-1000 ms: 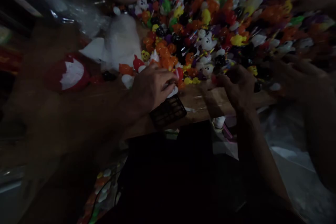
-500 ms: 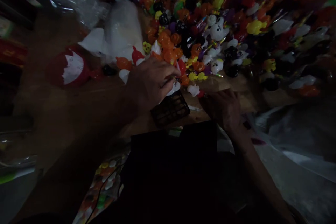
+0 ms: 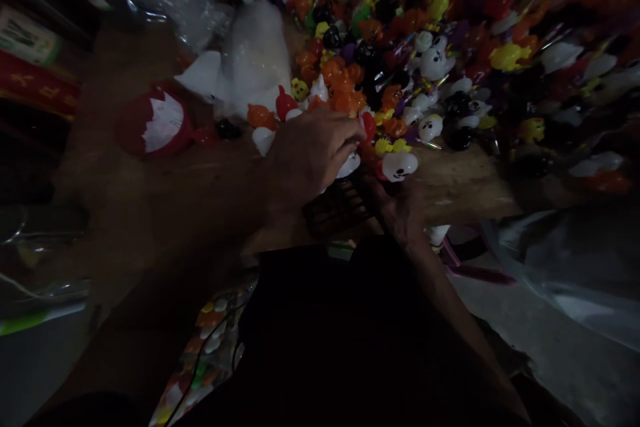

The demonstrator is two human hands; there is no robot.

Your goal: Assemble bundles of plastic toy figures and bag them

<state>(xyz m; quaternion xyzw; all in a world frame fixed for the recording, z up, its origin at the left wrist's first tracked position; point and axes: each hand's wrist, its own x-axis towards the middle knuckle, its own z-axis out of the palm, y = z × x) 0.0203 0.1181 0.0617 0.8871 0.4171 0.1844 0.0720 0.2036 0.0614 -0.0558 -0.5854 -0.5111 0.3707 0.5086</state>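
In the dim head view, my left hand (image 3: 313, 153) is bent over a small white plastic figure (image 3: 349, 165) with a dark-marked face. Its thumb and fingers are closed around the figure, partly hiding it. Directly below lies a black gridded tray (image 3: 340, 207). To the right, my right hand (image 3: 400, 205) is closed at the lower edge of another white toy figure (image 3: 403, 165), which has black eyes and a red part on its left. Shadow hides most of the right fingertips. Red (image 3: 369, 125) and yellow (image 3: 393, 145) toys lie just beyond both hands.
A large heap of small coloured toys (image 3: 435, 60) spreads across the back and right. Left stand a red toy (image 3: 165, 121) with a white patch and a cloudy plastic bag (image 3: 257, 57). The wooden table (image 3: 450, 197) ends near my body; a clear bag (image 3: 565, 267) hangs right.
My right hand has moved left toward the tray, and its white figure has turned so the face shows. My left hand stays over the other figure. The whole view has shifted slightly.
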